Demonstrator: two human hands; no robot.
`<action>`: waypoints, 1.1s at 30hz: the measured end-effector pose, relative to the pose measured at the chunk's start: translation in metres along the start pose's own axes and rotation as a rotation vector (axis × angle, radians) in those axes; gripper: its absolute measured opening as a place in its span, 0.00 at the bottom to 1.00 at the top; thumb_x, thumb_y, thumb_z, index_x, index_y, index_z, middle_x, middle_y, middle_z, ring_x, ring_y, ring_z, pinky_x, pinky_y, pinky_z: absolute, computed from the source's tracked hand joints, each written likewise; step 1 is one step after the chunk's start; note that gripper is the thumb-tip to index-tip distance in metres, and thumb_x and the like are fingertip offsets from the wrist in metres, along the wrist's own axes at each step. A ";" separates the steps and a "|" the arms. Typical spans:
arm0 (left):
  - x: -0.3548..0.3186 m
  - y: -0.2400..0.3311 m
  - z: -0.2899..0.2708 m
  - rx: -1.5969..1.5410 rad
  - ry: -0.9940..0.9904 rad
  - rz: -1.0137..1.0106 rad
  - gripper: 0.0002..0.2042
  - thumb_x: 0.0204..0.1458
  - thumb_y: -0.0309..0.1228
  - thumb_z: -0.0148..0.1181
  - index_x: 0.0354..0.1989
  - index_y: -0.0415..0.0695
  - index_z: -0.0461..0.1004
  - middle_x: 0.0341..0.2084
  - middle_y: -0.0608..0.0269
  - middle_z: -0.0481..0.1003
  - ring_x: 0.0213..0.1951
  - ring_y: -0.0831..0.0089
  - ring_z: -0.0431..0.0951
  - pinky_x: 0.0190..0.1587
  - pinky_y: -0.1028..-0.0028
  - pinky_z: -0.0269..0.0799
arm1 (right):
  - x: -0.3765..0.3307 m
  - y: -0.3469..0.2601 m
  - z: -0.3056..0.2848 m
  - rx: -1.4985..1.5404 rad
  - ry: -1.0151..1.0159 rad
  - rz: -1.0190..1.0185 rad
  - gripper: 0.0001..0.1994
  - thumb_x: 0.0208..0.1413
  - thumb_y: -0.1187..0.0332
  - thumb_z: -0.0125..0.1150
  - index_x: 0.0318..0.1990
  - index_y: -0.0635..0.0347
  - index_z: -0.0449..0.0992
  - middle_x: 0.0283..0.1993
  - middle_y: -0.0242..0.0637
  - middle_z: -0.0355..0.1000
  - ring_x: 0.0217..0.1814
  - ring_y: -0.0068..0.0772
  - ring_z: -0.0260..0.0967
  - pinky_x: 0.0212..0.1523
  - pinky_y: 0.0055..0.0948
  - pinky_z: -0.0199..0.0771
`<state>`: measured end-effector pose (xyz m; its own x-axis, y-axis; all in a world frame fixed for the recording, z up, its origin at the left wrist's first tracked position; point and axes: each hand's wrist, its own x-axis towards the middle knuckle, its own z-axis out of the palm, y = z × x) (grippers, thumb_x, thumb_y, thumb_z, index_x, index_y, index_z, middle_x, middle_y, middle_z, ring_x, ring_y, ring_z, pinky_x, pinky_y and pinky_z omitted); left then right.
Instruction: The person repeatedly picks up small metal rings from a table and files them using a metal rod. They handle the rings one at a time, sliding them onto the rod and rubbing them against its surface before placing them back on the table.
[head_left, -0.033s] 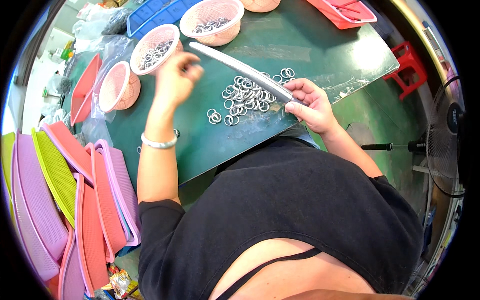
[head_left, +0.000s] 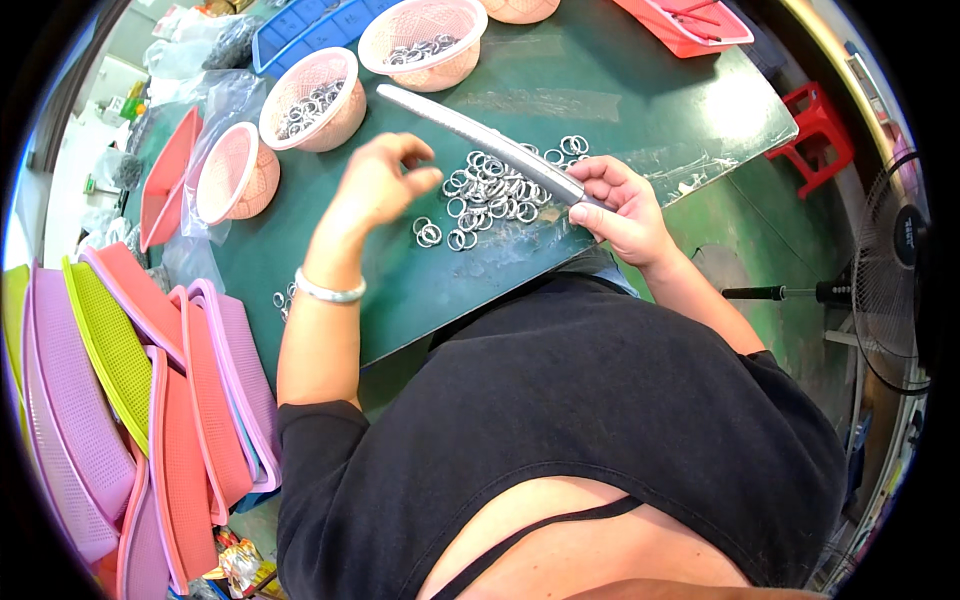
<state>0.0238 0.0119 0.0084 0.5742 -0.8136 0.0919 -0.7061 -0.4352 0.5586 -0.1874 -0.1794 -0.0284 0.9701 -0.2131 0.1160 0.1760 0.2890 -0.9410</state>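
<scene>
Black cloth of the person's shirt (head_left: 560, 400), soft and matt, fills the nearest part of the view. Just beyond it, the right hand (head_left: 620, 208) is closed around the thick end of a metal rod (head_left: 470, 133), with the thumb lying along the upper side. This rod is smooth, shiny and tapered; it points away to the upper left, its thin end well apart from the fingers. The part inside the palm is hidden, so I cannot tell its shape.

Below the rod and beside the right hand lie many small rings (head_left: 490, 190), round, of silvery metal, in a loose heap on the green table (head_left: 560, 65), whose surface is glossy and scratched. Some rings are partly covered by the rod, and I cannot make out whether any of them touches it.

To the left of the heap, the left hand (head_left: 385, 185) is in the air, its fingers curved, with a moderate gap between thumb and forefinger. It is a little blurred, and its palm is hard to see. A smooth pale bangle (head_left: 330, 288) goes around this wrist.

Farther, two pink baskets (head_left: 345, 105) of perforated plastic contain more rings. Behind them, a ribbed blue tray (head_left: 275, 40) is cut off by the upper edge.
</scene>
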 end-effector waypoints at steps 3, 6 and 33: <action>-0.004 0.010 0.015 -0.079 -0.127 -0.119 0.10 0.34 0.28 0.63 0.28 0.40 0.73 0.27 0.56 0.71 0.30 0.66 0.71 0.34 0.72 0.67 | -0.001 -0.001 0.001 0.012 0.009 0.006 0.17 0.45 0.79 0.55 0.45 0.67 0.62 0.39 0.36 0.67 0.39 0.18 0.64 0.38 0.16 0.64; -0.005 0.005 0.019 -0.095 -0.101 -0.086 0.08 0.34 0.26 0.62 0.25 0.38 0.72 0.24 0.58 0.70 0.27 0.70 0.70 0.32 0.74 0.66 | -0.001 0.000 0.000 -0.011 0.001 0.003 0.17 0.45 0.79 0.55 0.45 0.67 0.62 0.39 0.36 0.67 0.38 0.18 0.64 0.37 0.16 0.64; -0.005 -0.029 0.001 -1.689 0.172 -0.070 0.08 0.53 0.32 0.48 0.34 0.41 0.69 0.25 0.61 0.73 0.25 0.75 0.73 0.26 0.82 0.69 | 0.002 -0.006 0.004 -0.080 -0.013 0.067 0.16 0.45 0.79 0.54 0.44 0.68 0.62 0.38 0.39 0.68 0.39 0.20 0.65 0.37 0.16 0.64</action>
<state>0.0410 0.0276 -0.0093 0.6980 -0.7144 0.0494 0.4507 0.4918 0.7449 -0.1856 -0.1773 -0.0214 0.9815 -0.1834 0.0553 0.0970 0.2265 -0.9692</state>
